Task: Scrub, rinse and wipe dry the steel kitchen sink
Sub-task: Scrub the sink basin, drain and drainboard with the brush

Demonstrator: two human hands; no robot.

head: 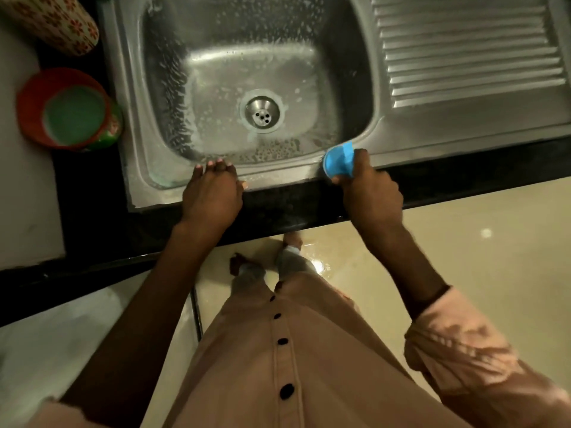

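The steel sink [309,177] fills the upper middle of the frame. Its long axis runs from left to right, slightly tilted down to the left. The basin is on the left part and the ribbed drainboard [469,54] is at the upper right. The far edge of the sink is cut off by the top of the frame, and the drainboard by the right side. The drain [262,112] sits in the middle of the basin floor, and foam and drops cover the basin walls and floor.

The left hand [211,193] rests on the near rim of the sink with the fingers straight and together; it holds nothing. The right hand [367,186] grips a blue scrubber [338,160] and presses it on the near right corner of the rim. The hand hides most of the scrubber, so its shape is hard to make out.

On the dark surface [89,211] at the left stands a red tub [27,118] with pale green soap inside. Above it, at the upper left, a flowered container [52,20] is cut off by the frame; its content is not visible.

At the bottom are the pink clothes of the person and the shiny floor [463,242].
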